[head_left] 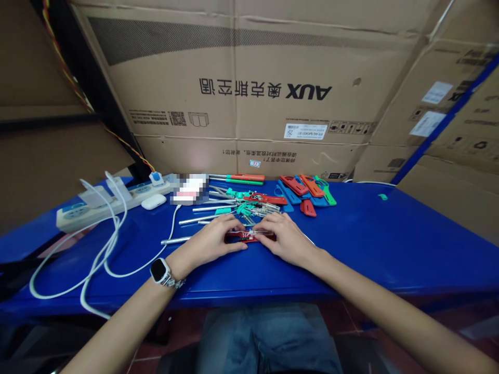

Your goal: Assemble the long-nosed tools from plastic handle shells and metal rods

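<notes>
Low over the front middle of the table, a red lighter casing (245, 239) lies between my hands, with thin wires and a small clear part in it. My left hand (212, 236) grips its left end, thumb along the near side. On the other end, my right hand (286, 236) is closed, its fingertips at the clear part and wire. Fingers cover much of the casing. Just beyond are several metal tubes (200, 220), small green pieces (245, 209), clear small tanks (271, 207) and another red casing (265, 198).
Red, orange, blue and green casings (294, 185) are piled at the back right. On the left are a power strip (134, 195), white cables (113, 244), a white case (153, 201) and a blurred phone-like item (190, 190). Cardboard (253, 111) stands behind the blue table (390, 244).
</notes>
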A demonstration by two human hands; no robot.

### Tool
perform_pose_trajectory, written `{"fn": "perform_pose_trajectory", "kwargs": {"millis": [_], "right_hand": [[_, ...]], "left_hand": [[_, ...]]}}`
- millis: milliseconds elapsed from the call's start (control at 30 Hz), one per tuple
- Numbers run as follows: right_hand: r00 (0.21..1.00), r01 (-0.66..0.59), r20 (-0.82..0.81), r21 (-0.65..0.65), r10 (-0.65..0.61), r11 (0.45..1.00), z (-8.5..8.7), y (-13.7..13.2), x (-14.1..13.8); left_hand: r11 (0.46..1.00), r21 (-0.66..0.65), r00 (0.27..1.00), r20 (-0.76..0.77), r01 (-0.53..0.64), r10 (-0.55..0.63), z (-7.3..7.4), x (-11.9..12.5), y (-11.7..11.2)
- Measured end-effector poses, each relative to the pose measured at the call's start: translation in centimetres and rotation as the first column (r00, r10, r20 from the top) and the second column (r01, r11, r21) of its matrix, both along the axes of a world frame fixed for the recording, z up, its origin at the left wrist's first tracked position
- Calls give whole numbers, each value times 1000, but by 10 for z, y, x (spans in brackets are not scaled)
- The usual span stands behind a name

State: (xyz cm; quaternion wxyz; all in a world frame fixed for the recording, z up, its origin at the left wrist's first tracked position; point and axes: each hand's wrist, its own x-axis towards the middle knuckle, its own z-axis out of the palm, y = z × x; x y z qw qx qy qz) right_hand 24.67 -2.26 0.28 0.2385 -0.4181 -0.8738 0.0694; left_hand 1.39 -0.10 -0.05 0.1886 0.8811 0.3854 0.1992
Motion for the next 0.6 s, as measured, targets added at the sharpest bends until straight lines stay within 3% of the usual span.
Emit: {"fn": "perform_pose_trajectory", "kwargs": {"millis": [167,600], "right_hand": [[999,19,-47,-103,-24,994,-2,3,1],[996,37,-69,-186,-51,982,1,19,3]], "left_hand": [[1000,3,1000,-1,5,-5,1,1,-1],[999,30,1000,17,19,-19,6,2,-4]]}}
